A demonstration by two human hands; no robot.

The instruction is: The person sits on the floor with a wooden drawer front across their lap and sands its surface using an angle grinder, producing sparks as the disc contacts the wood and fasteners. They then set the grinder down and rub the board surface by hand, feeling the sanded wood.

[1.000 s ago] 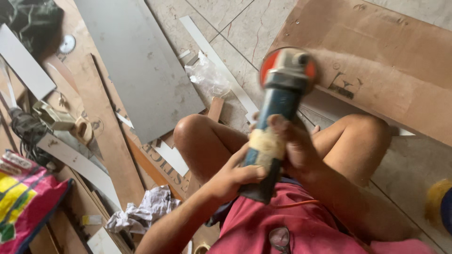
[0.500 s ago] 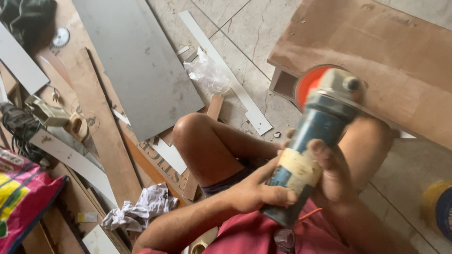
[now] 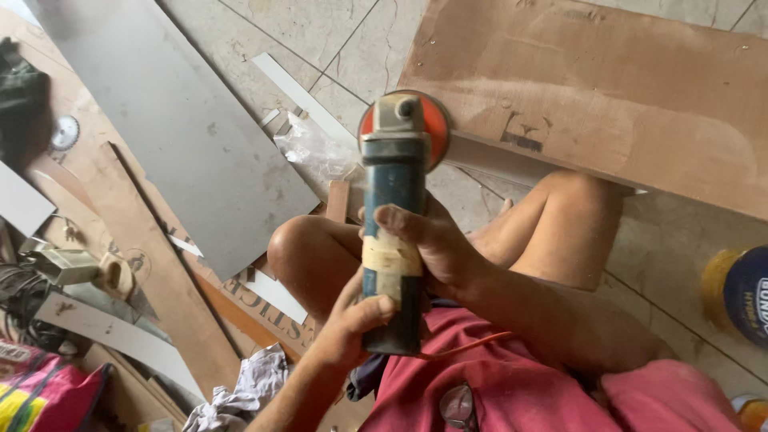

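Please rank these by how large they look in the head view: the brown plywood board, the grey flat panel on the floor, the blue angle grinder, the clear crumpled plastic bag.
1. Brown plywood board and grey flat panel: alike, both cut by the frame, so unranked.
2. Blue angle grinder: near the camera, so it looks enlarged.
3. Clear crumpled plastic bag.

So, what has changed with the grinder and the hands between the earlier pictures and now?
The angle grinder swung: a moment ago its orange disc leaned to the right, over the brown board; now it points straight up in the picture, its disc at the board's lower left edge. The right hand stays wrapped around the taped body, and the left hand keeps hold of the rear end. The grey sheet and the scraps lie as before.
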